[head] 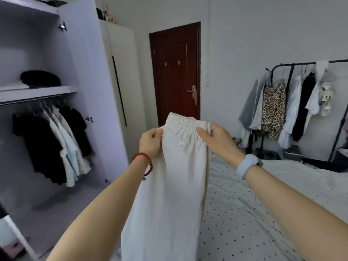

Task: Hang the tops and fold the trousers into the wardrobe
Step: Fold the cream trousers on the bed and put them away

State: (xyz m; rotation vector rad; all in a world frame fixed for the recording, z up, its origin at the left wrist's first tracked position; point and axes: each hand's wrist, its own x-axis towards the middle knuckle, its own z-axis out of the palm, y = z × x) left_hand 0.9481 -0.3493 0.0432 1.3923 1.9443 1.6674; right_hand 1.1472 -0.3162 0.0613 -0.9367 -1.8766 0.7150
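You hold the cream trousers (177,166) up over the bed (263,204): left hand (150,143) and right hand (216,140) pinch the elastic waistband. Likely light, limp cloth; keep the grip at the waistband corners.

White walls (263,34). Dark red door (175,72) at 12 o'clock, shut, metal handle (193,91) on its right edge. Black rack (293,66) at 3 o'clock, against the wall. Bed (263,204) at 4 o'clock, white cover with black dots. Tall white cabinet (120,72) at 11 o'clock. Light is soft and even.
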